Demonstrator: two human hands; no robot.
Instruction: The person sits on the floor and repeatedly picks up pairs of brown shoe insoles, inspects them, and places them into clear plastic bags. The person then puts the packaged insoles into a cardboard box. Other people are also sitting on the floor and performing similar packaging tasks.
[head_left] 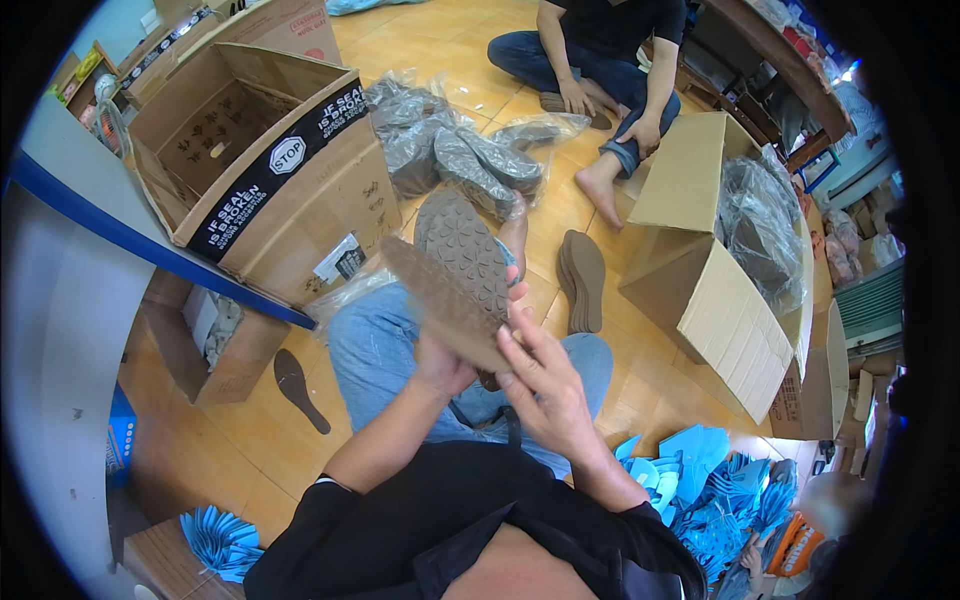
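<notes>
Above my lap, my left hand (445,368) is wrapped around shoe soles, its fingertips showing along their right edge. One is a dark grey-brown sole (462,245) with a raised tread pattern facing up. Across it lies a brown sole (440,300), tilted and smeared by motion. My right hand (548,385) pinches this brown sole's near end between thumb and fingers. The left palm and thumb are mostly hidden beneath the soles. On the floor to the right is a stack of brown soles (580,280). A single dark sole (300,390) lies to the left.
A large open cardboard box (340,210) stands at left, beside plastic-bagged soles (425,140). At right, another open carton (680,190) contains plastic wrapping. Bundled blue pieces (710,490) lie near right. A seated person (610,40) at the far side touches a sole on the floor.
</notes>
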